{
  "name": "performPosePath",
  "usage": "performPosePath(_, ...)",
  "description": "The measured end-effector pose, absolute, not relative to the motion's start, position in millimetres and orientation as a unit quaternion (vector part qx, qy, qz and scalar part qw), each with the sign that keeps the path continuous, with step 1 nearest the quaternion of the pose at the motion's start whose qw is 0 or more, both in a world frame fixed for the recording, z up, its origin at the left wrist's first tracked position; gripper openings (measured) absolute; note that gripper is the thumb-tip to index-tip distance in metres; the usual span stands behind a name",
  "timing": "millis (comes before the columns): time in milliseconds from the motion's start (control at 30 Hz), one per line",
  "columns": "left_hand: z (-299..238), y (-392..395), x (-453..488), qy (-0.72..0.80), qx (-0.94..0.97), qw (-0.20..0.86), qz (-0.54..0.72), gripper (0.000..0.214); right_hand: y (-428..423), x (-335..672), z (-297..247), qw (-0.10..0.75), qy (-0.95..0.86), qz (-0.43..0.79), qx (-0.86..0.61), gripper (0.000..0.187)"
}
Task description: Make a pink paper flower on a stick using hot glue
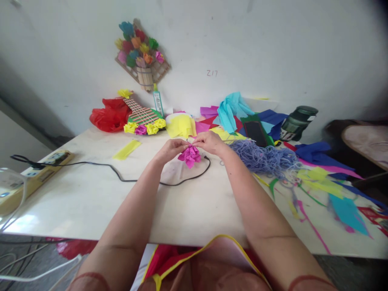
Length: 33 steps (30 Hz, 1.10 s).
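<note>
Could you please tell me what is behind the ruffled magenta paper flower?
At the far edge of the ruffled magenta paper flower, the bare left hand and bare right hand pinch close together. Its far side and anything the hands enclose are covered.

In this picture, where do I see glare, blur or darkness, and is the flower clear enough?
Head view: bright glare on the table at its near left corner, below the power strip; head view: turquoise scrap at right looks smeared; head view: top right corner darkened; head view: magenta flower slightly soft, petals still distinguishable.
</note>
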<state>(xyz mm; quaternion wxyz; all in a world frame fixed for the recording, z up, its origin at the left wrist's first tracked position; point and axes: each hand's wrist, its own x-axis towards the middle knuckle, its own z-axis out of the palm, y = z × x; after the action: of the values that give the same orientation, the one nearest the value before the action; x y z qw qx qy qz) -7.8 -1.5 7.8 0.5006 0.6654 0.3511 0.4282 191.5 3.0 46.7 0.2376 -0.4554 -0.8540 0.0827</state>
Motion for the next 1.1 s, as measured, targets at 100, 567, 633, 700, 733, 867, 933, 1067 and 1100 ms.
performPosePath(100, 7, -2, -8, 0.358, 0.665, 0.504, 0.419, 0.045, 2, 192, 48, 0.243, -0.857, 0.087, -0.447, 0.014)
performPosePath(567, 8, -2, -12, 0.355, 0.662, 0.520, 0.407, 0.032, 1, 194, 52, 0.245, -0.855, 0.108, -0.443, 0.010)
performPosePath(633, 8, -1, -12, 0.344, 0.663, 0.523, 0.411, 0.030, 1, 194, 52, 0.245, -0.851, 0.108, -0.453, 0.009)
performPosePath(700, 8, -2, -12, 0.335, 0.659, 0.532, 0.413, 0.031, 1, 194, 53, 0.248, -0.847, 0.108, -0.458, 0.009)
performPosePath(733, 8, -2, -11, 0.332, 0.654, 0.541, 0.411, 0.032, 1, 194, 53, 0.252, -0.846, 0.109, -0.458, 0.009)
performPosePath(867, 9, -6, -6, 0.334, 0.632, 0.575, 0.398, 0.043, 3, 194, 53, 0.262, -0.845, 0.114, -0.452, 0.009)
performPosePath(933, 8, -7, -3, 0.353, 0.626, 0.567, 0.402, 0.044, 4, 194, 52, 0.264, -0.844, 0.115, -0.452, 0.008)
performPosePath(1067, 7, -6, 0, 0.380, 0.617, 0.555, 0.409, 0.043, 5, 194, 51, 0.265, -0.844, 0.117, -0.451, 0.008)
performPosePath(1100, 7, -6, 0, 0.379, 0.616, 0.556, 0.409, 0.042, 5, 194, 51, 0.267, -0.844, 0.117, -0.450, 0.008)
